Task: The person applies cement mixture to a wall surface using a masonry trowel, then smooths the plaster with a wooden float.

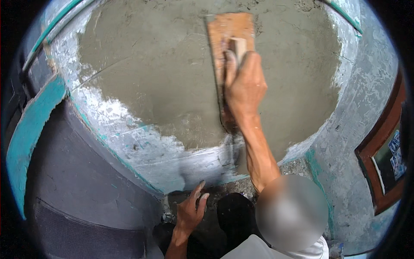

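My right hand (243, 82) grips the pale handle of an orange-brown rectangular float (230, 26), which lies flat, long side up and down, against grey-green wet plaster (151, 69) on the wall. The float is slightly motion-blurred. Around the plaster's sides and bottom runs a patchy white border (116, 121) with teal flecks. My left hand (194, 207) hangs low in the view near the rough bottom edge of that wall, fingers apart and loosely bent, holding nothing, with pale residue on the fingertips. A blurred round area covers part of my right upper arm.
A teal-painted edge (32, 121) curves at left beside a dark grey surface (99, 159) with a mesh panel (90, 228). Teal pipes (56, 19) cross the upper left. At right stand a mottled grey wall (353, 108) and a brown frame (371, 151). Dark-clothed legs (235, 213) show below.
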{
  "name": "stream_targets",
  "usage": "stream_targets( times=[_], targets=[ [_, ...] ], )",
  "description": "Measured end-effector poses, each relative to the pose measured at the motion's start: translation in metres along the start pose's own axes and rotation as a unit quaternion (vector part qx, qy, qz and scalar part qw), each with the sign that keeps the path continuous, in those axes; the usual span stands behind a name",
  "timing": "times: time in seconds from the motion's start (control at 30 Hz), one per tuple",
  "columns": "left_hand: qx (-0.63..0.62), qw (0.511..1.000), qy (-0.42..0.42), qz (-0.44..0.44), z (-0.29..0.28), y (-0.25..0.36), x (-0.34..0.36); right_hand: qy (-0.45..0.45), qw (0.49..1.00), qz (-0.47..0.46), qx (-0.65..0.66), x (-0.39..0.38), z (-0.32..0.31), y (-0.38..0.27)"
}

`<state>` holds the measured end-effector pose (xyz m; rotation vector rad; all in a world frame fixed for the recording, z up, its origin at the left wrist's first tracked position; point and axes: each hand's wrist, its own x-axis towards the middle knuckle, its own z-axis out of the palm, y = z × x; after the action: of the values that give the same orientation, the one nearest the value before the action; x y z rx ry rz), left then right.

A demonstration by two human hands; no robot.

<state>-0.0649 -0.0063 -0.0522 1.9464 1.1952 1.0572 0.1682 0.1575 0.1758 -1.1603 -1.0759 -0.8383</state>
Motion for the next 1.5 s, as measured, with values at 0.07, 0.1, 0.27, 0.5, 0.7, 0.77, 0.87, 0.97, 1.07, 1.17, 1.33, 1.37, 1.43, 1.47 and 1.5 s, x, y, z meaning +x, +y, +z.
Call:
stream_targets(
  times=[0.07, 0.1, 0.27, 0.5, 0.7, 0.77, 0.87, 0.97, 1.07, 1.17, 1.33, 1.37, 1.43, 1.47, 1.5],
  targets=[
    [0.012, 0.997, 0.029, 0.070, -0.001, 0.002, -0.001, -0.010, 0.999, -0.035, 0.005, -0.010, 0.005, -0.015],
    [0.018, 0.997, 0.035, 0.068, -0.002, 0.004, -0.004, -0.018, 0.998, -0.066, 0.010, -0.015, 0.007, -0.020],
    [0.035, 0.999, -0.001, -0.007, 0.005, 0.003, -0.003, -0.101, 0.980, -0.170, 0.013, -0.062, -0.001, -0.014],
    [0.116, 0.991, 0.029, 0.053, 0.017, -0.010, 0.001, -0.182, 0.964, -0.194, 0.003, -0.160, -0.033, 0.069],
    [0.101, 0.994, -0.006, -0.041, 0.012, -0.003, -0.001, -0.077, 0.985, 0.157, -0.011, -0.159, -0.054, 0.134],
    [0.104, 0.993, -0.018, -0.046, 0.012, -0.002, 0.001, -0.029, 0.980, 0.199, -0.006, -0.135, -0.050, 0.133],
    [0.120, 0.993, -0.018, -0.009, 0.011, -0.001, 0.002, 0.035, 0.971, 0.238, 0.002, -0.079, -0.044, 0.128],
    [0.113, 0.991, -0.043, -0.061, 0.006, 0.001, 0.000, 0.062, 0.973, 0.222, 0.008, -0.017, -0.041, 0.117],
    [0.134, 0.991, -0.012, 0.022, 0.000, 0.005, 0.001, 0.064, 0.980, 0.183, 0.030, 0.031, -0.032, 0.090],
    [0.074, 0.992, -0.056, -0.083, -0.006, 0.008, -0.003, 0.053, 0.992, 0.103, 0.046, 0.054, -0.014, 0.047],
    [0.062, 0.998, -0.009, 0.009, -0.009, 0.006, -0.009, 0.030, 0.993, -0.114, 0.030, 0.035, 0.024, -0.042],
    [0.045, 0.999, -0.008, 0.019, -0.011, 0.006, -0.011, 0.000, 0.994, -0.102, 0.036, 0.028, 0.025, -0.053],
    [0.037, 0.999, -0.015, 0.004, -0.013, 0.005, -0.013, -0.028, 0.992, -0.121, 0.031, 0.014, 0.025, -0.061],
    [0.030, 0.999, -0.022, 0.006, -0.013, 0.005, -0.013, -0.045, 0.989, -0.141, 0.020, 0.006, 0.024, -0.061],
    [0.032, 0.999, -0.027, 0.004, -0.013, 0.005, -0.013, -0.061, 0.981, -0.184, 0.022, -0.007, 0.024, -0.061]
  ],
)
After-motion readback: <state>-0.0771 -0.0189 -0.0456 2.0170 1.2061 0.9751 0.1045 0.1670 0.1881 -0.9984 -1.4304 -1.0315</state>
